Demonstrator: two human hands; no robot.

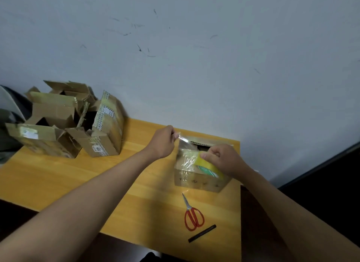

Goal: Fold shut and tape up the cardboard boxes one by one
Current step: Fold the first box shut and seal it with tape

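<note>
Head view: at three o'clock on the orange wooden table, a small brown cardboard box sits with its top still partly open; its contents cannot be made out. The left hand pinches the free end of clear packing tape, stretched from the yellowish tape roll gripped in the right hand. At nine o'clock lie several open, worn cardboard boxes. Red-handled scissors and a black stick lie at five o'clock.

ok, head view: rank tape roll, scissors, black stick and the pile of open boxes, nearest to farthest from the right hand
1. Tape roll: gripped in the right hand, over the box.
2. Scissors: on the table, nearer the person.
3. Black stick: just past the scissors, at the table edge.
4. Pile of open boxes: far left, by the wall.
</note>
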